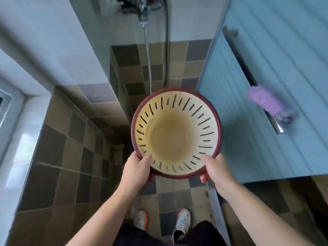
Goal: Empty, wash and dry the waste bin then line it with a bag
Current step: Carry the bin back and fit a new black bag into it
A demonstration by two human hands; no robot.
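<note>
The waste bin (175,134) is round, cream inside with dark slits in its wall and a dark red rim. I look straight down into it; nothing lies inside. It hangs above the tiled floor, held upright at waist height. My left hand (136,172) grips the near left rim, thumb inside the bin. My right hand (217,170) grips the near right rim the same way. A thin stream of water (148,57) falls from the tap (144,13) to just behind the bin's far rim.
White tiled walls stand on the left, with a window ledge (26,96). A blue door (276,89) is on the right, its metal bar (248,75) carrying a purple cloth (271,102). A dark shower hose (166,50) hangs by the tap. My shoes (182,222) stand on brown checked tiles.
</note>
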